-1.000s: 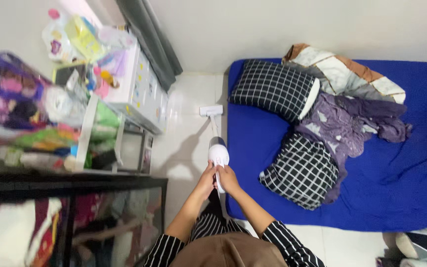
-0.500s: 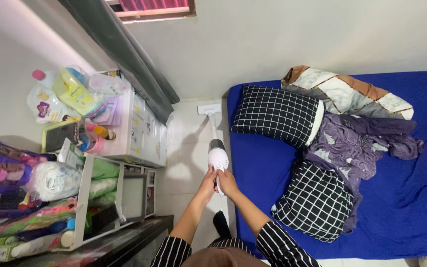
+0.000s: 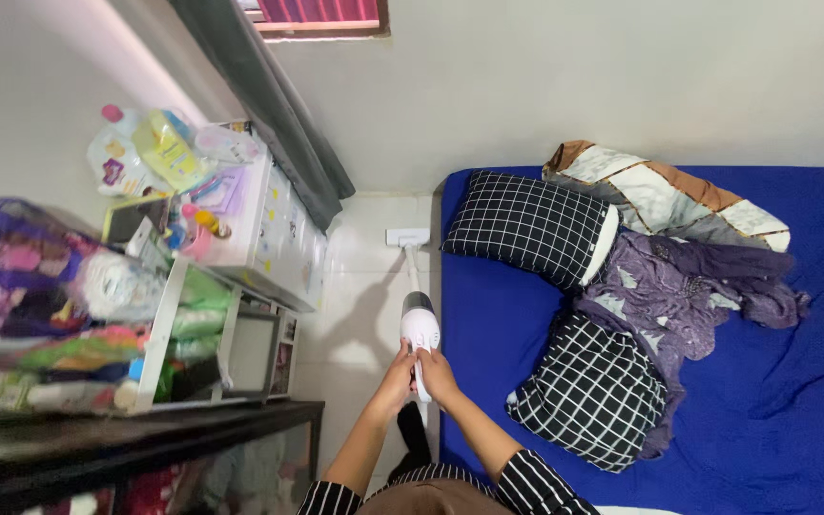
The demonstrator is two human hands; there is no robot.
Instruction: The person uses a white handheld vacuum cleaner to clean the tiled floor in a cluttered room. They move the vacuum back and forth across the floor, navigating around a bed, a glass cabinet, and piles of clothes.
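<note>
Both the left hand (image 3: 396, 374) and right hand (image 3: 438, 372) are clamped together around the handle of a white stick vacuum cleaner (image 3: 420, 329), its floor head on pale tiles (image 3: 364, 286) beside the blue-sheeted bed (image 3: 765, 401).

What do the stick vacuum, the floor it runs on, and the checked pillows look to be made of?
Stick vacuum: looks like hard white plastic with a smooth, slightly glossy body, held in both hands, left hand and right hand. Floor: probably glazed tile, pale, shiny, faint joint lines. Checked pillows: woven fabric, matte, soft creases.
</note>
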